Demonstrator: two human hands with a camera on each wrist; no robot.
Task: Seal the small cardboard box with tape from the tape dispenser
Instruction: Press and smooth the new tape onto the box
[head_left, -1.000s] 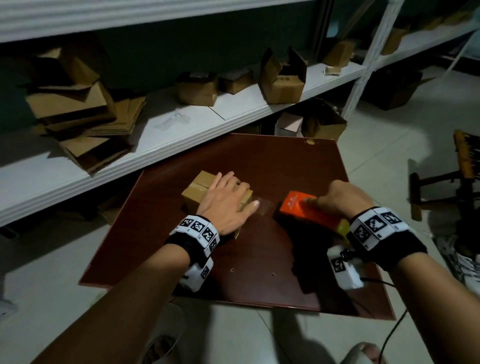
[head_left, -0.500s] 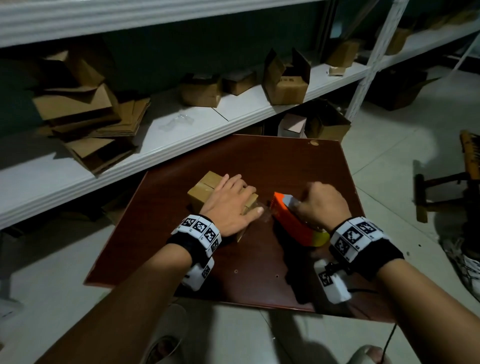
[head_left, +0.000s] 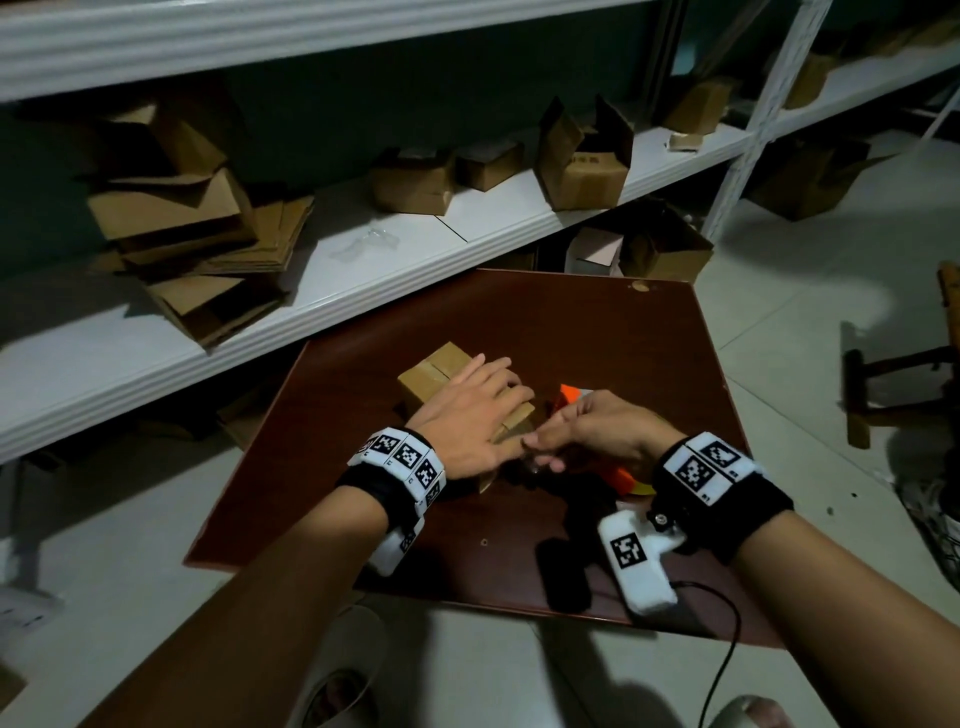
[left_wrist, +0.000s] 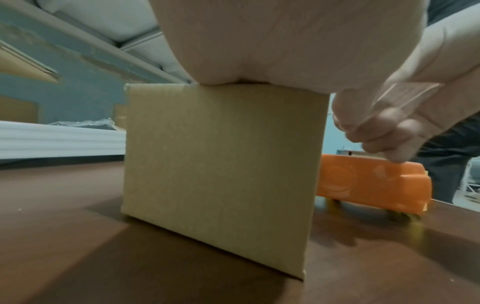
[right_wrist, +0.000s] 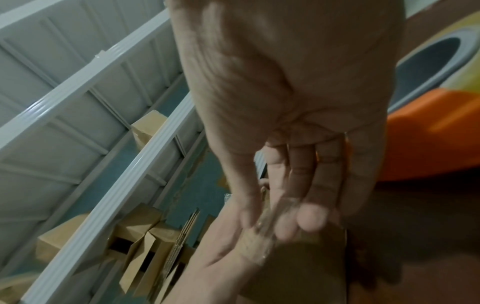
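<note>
The small cardboard box (head_left: 436, 371) stands on the dark brown table (head_left: 597, 332). My left hand (head_left: 483, 405) lies flat on its top and presses it down; the palm shows on the box (left_wrist: 221, 164) in the left wrist view. The orange tape dispenser (head_left: 569, 395) lies on the table just right of the box, also seen as the dispenser (left_wrist: 371, 185). My right hand (head_left: 550, 449) is at the box's near right corner, beside my left thumb, and pinches a clear tape strip (right_wrist: 270, 214) between thumb and fingers. The yellow tape roll (right_wrist: 441, 51) sits in the dispenser.
A white shelf (head_left: 363, 291) runs behind the table, with open cardboard boxes (head_left: 582, 161) and a stack of flattened cardboard (head_left: 197, 244). More boxes (head_left: 665, 254) sit on the floor beyond the table. A wooden stool (head_left: 893, 384) stands to the right. A cable (head_left: 727, 639) hangs from my right wrist.
My right hand let go of the dispenser, which now lies on the table, and moved left to the box's corner, pinching the tape. The left hand stayed on the box.
</note>
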